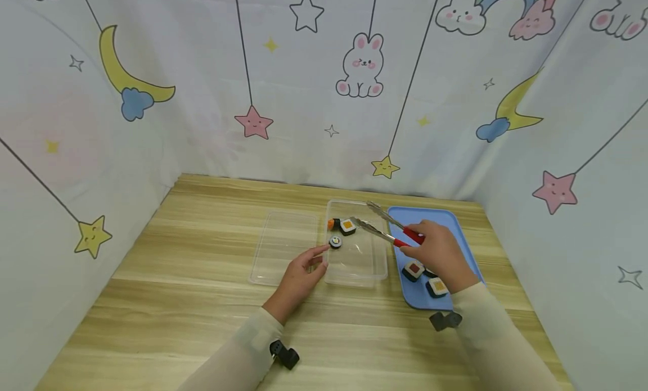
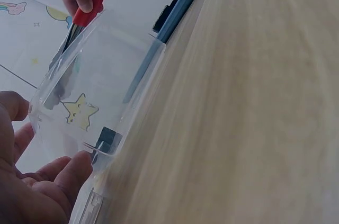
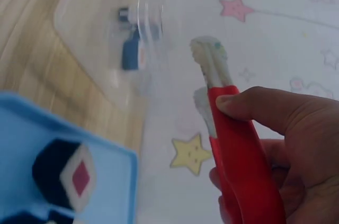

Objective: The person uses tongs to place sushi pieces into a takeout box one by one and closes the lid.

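My right hand (image 1: 439,250) grips a pair of tongs (image 3: 233,144) by their red handles. The metal arms of the tongs are spread apart over the clear plastic box (image 1: 354,278), with nothing between their tips. One tip overlaps a square sushi roll (image 1: 347,227) with a yellow-orange centre in the head view. Beside it in the box lie an orange-ended piece (image 1: 331,224) and a small round sushi roll (image 1: 336,242). The fingertips of my left hand (image 1: 300,275) touch the left wall of the box, fingers loosely bent.
Right of the box is a blue tray (image 1: 405,214), partly under my right hand. On it sit a red-centred sushi roll (image 1: 413,270), a yellow-centred one (image 1: 437,287) and another half hidden. A clear lid (image 1: 283,233) lies left of the box. Patterned curtains (image 1: 304,70) surround the wooden table (image 1: 167,278).
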`<state>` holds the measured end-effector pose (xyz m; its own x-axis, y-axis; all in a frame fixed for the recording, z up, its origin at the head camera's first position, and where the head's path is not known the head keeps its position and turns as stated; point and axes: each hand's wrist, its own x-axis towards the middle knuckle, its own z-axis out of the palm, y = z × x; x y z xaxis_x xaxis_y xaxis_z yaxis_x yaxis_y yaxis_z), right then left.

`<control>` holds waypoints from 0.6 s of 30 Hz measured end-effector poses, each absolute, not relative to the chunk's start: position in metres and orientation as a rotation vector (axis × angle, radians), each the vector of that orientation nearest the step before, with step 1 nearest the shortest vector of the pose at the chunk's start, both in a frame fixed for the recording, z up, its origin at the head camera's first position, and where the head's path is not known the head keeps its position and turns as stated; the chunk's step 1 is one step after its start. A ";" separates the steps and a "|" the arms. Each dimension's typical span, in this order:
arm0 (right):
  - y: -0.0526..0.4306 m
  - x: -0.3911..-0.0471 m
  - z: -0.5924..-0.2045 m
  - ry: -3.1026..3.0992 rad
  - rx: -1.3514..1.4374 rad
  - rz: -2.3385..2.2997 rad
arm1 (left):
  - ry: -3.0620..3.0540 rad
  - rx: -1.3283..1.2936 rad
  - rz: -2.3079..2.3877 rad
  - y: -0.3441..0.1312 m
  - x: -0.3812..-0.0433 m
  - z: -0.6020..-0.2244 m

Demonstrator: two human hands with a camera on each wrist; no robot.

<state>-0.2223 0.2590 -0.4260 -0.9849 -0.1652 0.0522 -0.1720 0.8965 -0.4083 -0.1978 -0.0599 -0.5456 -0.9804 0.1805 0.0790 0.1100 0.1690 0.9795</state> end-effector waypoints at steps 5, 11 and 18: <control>0.292 -0.213 -0.427 -3.031 0.206 0.592 | 2.356 0.288 1.962 -0.059 -0.198 -0.547; 0.328 -0.197 -0.434 -3.043 0.061 0.633 | 2.360 0.272 1.949 -0.060 -0.198 -0.547; 0.364 -0.173 -0.443 -3.083 -0.012 0.642 | 2.361 0.286 1.960 -0.060 -0.196 -0.543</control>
<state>-0.1725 0.3638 -0.4432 -0.9999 0.0060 -0.0093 0.0092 0.9170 -0.3988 -0.1960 -0.0601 -0.5433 -0.9810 0.1801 0.0720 0.1040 0.1749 0.9791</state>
